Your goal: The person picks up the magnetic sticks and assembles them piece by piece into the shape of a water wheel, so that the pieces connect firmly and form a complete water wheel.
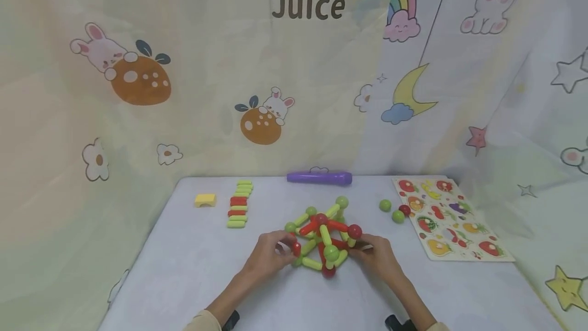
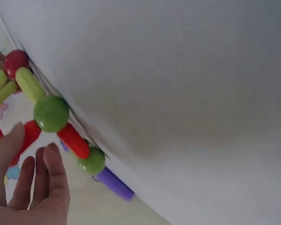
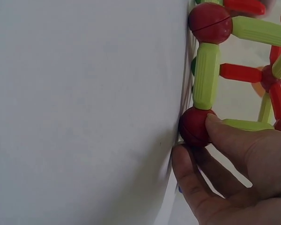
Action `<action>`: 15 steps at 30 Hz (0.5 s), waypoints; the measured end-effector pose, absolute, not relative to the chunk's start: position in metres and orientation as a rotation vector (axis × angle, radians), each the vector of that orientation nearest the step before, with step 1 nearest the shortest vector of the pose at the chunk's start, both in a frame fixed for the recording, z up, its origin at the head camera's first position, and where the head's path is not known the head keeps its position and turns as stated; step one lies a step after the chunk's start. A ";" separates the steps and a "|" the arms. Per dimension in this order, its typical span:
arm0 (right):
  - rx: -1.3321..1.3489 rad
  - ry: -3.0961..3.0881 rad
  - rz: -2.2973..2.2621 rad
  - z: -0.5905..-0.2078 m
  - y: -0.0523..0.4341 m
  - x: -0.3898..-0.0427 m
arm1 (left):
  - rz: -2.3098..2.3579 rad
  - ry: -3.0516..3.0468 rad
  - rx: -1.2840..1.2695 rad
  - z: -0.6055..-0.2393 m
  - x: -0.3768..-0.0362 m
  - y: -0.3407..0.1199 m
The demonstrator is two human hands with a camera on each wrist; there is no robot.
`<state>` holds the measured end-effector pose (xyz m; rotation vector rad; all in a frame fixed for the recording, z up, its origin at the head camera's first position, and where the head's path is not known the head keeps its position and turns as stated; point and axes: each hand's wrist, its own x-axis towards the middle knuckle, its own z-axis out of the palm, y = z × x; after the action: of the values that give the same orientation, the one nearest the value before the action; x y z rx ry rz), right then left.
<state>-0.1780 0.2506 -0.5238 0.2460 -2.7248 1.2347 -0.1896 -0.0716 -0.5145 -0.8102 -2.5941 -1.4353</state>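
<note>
A structure of red and lime-green rods (image 1: pixel 312 264) joined by red and green balls stands on the table between both hands. At its left side, my left hand (image 1: pixel 271 255) holds a red rod (image 1: pixel 297 249) between thumb and fingers. The left wrist view shows this hand (image 2: pixel 42 192) beside a green ball (image 2: pixel 51 114) with red rods attached. My right hand (image 1: pixel 375 257) is at the structure's right side. Its thumb and fingers pinch a red ball (image 3: pixel 195 127) low on the structure, below an upright lime-green rod (image 3: pixel 207 77).
A column of loose lime-green and red rods (image 1: pixel 237 208) and a yellow block (image 1: pixel 204 199) lie at left. A purple stick-shaped object (image 1: pixel 319 178) lies at the back edge. Loose balls (image 1: pixel 385 205) and a fruit picture board (image 1: pixel 441 229) are at right.
</note>
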 end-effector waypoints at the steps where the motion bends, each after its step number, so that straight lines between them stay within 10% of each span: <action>1: 0.257 -2.728 1.230 -0.524 0.251 -0.180 | -1.375 -2.622 -0.809 -0.513 -0.190 -0.073; 15: 0.467 -2.779 0.810 -0.497 0.299 -0.232 | -0.658 -2.870 -0.755 -0.526 -0.198 -0.062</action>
<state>-0.2316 0.2994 -0.4974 0.4666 -2.7787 0.8102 -0.1981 -0.0621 -0.5262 -0.7545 -2.8705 -0.6584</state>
